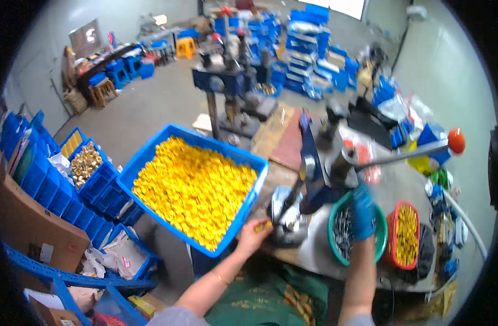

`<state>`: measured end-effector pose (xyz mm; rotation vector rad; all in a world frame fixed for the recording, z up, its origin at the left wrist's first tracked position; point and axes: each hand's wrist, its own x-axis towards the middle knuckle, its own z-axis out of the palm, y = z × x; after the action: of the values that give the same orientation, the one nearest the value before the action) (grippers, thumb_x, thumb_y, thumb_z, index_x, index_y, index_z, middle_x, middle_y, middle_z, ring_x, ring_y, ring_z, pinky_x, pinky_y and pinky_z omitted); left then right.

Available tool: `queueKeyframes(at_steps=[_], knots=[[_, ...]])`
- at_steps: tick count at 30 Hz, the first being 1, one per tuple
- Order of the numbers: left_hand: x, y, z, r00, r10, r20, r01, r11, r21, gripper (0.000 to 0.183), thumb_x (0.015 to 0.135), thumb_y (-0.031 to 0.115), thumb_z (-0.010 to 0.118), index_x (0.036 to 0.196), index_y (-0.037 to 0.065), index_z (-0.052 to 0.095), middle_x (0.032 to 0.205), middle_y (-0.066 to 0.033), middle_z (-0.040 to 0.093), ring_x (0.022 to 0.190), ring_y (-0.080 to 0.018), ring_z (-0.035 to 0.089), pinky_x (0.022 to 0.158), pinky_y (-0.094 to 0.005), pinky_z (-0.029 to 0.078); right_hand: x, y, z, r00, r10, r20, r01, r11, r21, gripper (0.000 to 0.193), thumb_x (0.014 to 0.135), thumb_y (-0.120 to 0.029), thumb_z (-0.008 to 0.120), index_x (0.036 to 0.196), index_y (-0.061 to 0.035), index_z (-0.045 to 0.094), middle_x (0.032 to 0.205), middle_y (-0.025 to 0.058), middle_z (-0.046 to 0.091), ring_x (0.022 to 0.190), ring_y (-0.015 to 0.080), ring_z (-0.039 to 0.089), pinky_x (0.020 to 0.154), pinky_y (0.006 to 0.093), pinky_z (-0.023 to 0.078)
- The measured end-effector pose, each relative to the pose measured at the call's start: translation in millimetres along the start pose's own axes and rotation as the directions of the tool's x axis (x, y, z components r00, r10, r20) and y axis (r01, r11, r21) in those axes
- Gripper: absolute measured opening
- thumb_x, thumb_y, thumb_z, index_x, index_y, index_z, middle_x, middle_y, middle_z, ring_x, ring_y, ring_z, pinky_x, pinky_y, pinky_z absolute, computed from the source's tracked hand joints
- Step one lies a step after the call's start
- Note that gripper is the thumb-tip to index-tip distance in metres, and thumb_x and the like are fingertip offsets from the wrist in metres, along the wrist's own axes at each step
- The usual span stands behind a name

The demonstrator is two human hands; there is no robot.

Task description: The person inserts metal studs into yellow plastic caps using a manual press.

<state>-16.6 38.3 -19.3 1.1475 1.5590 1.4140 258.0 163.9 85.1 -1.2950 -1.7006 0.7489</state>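
My left hand (252, 237) is closed in a pinch on a small yellow metal fitting (266, 224). It sits between a blue tray (151, 145) heaped with yellow fittings (190, 187) and the metal base (288, 231) of a dark blue hand press (314, 179). Over a green basin (383, 242) of dark small parts (342, 233) is my right hand (362, 213), in a blue glove. Motion smears its fingers, so I cannot see whether they hold anything. Above that hand the press lever (403, 154) slants up to a red-orange knob (456, 140).
A red basket (390, 247) of yellow pieces stands right of the basin. A second press (219, 81) stands beyond the tray. Stacked blue crates (105, 187) and a cardboard box (39, 228) are at left. More blue bins (306, 51) rise at the back.
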Motion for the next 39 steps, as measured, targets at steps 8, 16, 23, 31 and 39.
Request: queueKeyframes(at_steps=[8, 16, 23, 31, 39], knots=[[1.5, 12.3, 35.3, 0.98, -0.144, 0.138, 0.17, 0.964, -0.206, 0.024, 0.074, 0.01, 0.064, 0.095, 0.001, 0.06, 0.079, -0.0004, 0.057, 0.071, -0.0062, 0.05, 0.065, -0.0199, 0.042, -14.6, -181.7, -136.1, 0.913, -0.343, 0.221, 0.063, 0.653, 0.755, 0.054, 0.086, -0.023, 0.042, 0.13, 0.0023, 0.022, 0.125, 0.0239, 0.037, 0.115, 0.0296, 0.04, 0.097, 0.037, 0.03], [5.6, 12.4, 41.2, 0.951, -0.259, 0.168, 0.302, 0.892, -0.335, 0.021, 0.078, 0.011, 0.06, 0.098, 0.003, 0.058, 0.069, 0.0044, 0.052, 0.056, -0.002, 0.041, 0.047, -0.016, 0.031, -108.2, -82.9, -66.6, 0.785, 0.155, 0.6, -0.118, 0.988, -0.101, 0.087, 0.067, -0.004, 0.059, 0.135, -0.0008, 0.004, 0.139, 0.0178, 0.013, 0.129, 0.0265, 0.008, 0.103, 0.0346, 0.007], [5.4, 19.2, 45.1, 0.92, -0.308, 0.242, 0.391, 0.768, -0.507, 0.021, 0.08, 0.013, 0.059, 0.099, 0.002, 0.058, 0.069, 0.0015, 0.053, 0.056, -0.0034, 0.041, 0.049, -0.0163, 0.032, -49.7, -157.0, -144.7, 0.934, -0.341, -0.11, 0.145, 0.081, 0.986, 0.063, 0.082, -0.049, 0.039, 0.125, -0.0027, 0.037, 0.12, 0.0175, 0.045, 0.105, 0.0362, 0.047, 0.097, 0.0475, 0.027], [9.0, 22.8, 30.7, 0.885, -0.389, 0.255, 0.463, 0.679, -0.57, 0.022, 0.08, 0.013, 0.058, 0.1, 0.002, 0.058, 0.075, 0.0017, 0.054, 0.064, -0.0036, 0.046, 0.051, -0.0164, 0.033, -51.8, 13.2, 95.3, 0.867, -0.274, 0.415, 0.375, 0.909, -0.184, 0.011, 0.076, -0.006, 0.051, 0.082, -0.0011, 0.044, 0.078, 0.0184, 0.048, 0.072, 0.0321, 0.049, 0.064, 0.0367, 0.04], [22.6, 7.3, 42.0, 0.981, -0.076, 0.177, 0.098, 0.988, -0.118, 0.026, 0.073, 0.008, 0.063, 0.098, 0.002, 0.059, 0.083, -0.0012, 0.059, 0.069, -0.0082, 0.052, 0.055, -0.0204, 0.041, -57.3, 31.7, 112.0, 0.981, -0.038, 0.19, 0.022, 0.996, 0.087, 0.038, 0.078, -0.011, 0.054, 0.112, -0.0011, 0.041, 0.091, 0.0188, 0.055, 0.08, 0.0312, 0.057, 0.069, 0.0365, 0.044]])
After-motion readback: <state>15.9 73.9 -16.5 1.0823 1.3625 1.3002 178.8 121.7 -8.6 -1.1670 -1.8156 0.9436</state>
